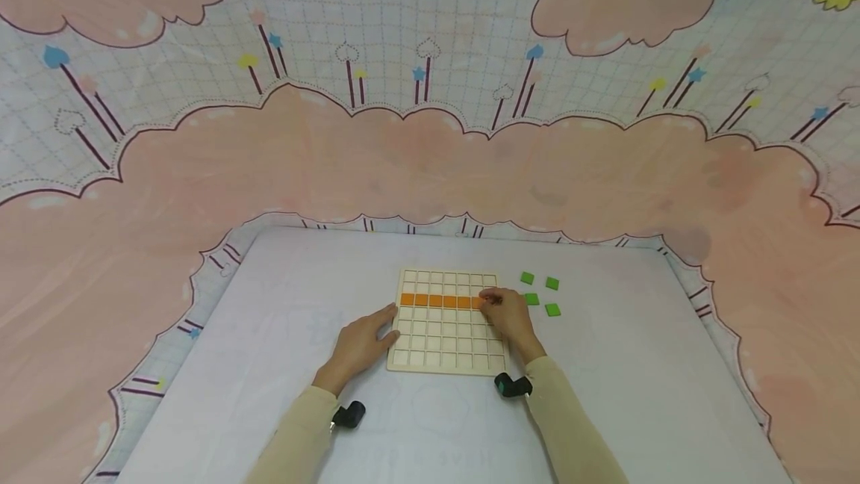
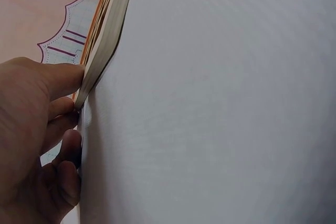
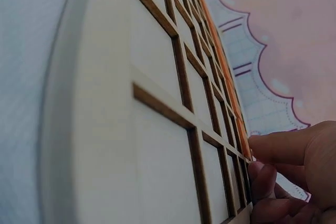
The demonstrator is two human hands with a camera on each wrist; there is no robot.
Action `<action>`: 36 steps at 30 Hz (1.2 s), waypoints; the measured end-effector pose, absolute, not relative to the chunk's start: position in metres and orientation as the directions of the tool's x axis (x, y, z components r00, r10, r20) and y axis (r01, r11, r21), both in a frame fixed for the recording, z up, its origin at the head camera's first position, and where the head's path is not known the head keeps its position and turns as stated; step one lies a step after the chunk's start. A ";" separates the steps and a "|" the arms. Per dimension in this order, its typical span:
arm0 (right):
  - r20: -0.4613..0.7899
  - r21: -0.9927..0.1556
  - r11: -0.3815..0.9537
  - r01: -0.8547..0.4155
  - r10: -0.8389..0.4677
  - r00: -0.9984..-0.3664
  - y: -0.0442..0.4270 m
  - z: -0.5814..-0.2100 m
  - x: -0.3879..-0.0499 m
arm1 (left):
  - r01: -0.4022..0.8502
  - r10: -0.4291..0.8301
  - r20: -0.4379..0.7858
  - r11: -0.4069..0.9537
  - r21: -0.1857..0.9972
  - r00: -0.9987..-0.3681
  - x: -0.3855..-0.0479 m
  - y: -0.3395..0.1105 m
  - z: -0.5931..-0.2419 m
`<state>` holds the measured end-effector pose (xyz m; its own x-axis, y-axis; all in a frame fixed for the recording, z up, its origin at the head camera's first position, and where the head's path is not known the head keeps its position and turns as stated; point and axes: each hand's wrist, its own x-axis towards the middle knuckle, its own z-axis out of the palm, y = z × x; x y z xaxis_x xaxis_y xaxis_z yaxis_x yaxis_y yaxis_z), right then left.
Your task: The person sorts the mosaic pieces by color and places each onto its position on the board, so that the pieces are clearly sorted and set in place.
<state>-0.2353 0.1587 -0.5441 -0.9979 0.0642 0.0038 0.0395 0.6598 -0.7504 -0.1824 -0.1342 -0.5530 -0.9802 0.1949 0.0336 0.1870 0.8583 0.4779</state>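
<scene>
A pale wooden grid board [image 1: 446, 373] lies flat on the white table, with a row of orange square tiles [image 1: 435, 300] across its upper part. At the board's left edge, the left hand [image 1: 358, 342] rests its fingertips and thumb against the side; the left wrist view shows this hand [image 2: 26, 124] touching the board's edge [image 2: 107, 40]. At the right end of the orange row, the right hand [image 1: 512, 316] pinches an orange tile, partly hidden by its fingers. In the right wrist view, fingertips of the right hand [image 3: 294, 166] meet the orange tile [image 3: 242, 137] at the row's end.
Several green square tiles [image 1: 552, 283] lie loose on the table [image 1: 322, 275] to the right of the board, close beyond the right hand. Black wrist devices [image 1: 349, 415] sit beside both sleeves. A patterned pink and white cloth [image 1: 403, 163] hangs behind the table.
</scene>
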 end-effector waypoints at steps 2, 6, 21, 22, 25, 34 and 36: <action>-0.005 -0.760 0.648 0.039 0.054 -0.999 0.160 -0.543 -0.235 | 0.186 0.196 0.031 0.856 0.481 -0.980 -0.183 -0.134 -0.552; 0.005 -0.801 0.599 0.017 0.035 -0.999 0.165 -0.545 -0.234 | 0.196 0.205 0.032 0.856 0.478 -0.978 -0.184 -0.134 -0.552; 0.016 -0.838 0.545 0.011 0.045 -0.999 0.175 -0.540 -0.220 | 0.208 0.210 0.050 0.857 0.472 -0.976 -0.182 -0.134 -0.552; 0.009 -0.843 0.538 0.019 0.048 -0.999 0.176 -0.539 -0.218 | 0.205 0.208 0.046 0.856 0.474 -0.977 -0.181 -0.134 -0.552; 0.012 -0.849 0.528 0.014 0.045 -0.999 0.179 -0.537 -0.214 | 0.196 0.202 0.039 0.857 0.476 -0.979 -0.181 -0.135 -0.553; -0.016 -0.847 0.530 0.052 0.073 -0.997 0.193 -0.539 -0.204 | 0.195 0.199 0.043 0.851 0.487 -0.979 -0.182 -0.135 -0.555; -0.021 -0.843 0.535 0.057 0.073 -0.997 0.197 -0.541 -0.203 | 0.202 0.204 0.050 0.852 0.483 -0.978 -0.182 -0.136 -0.555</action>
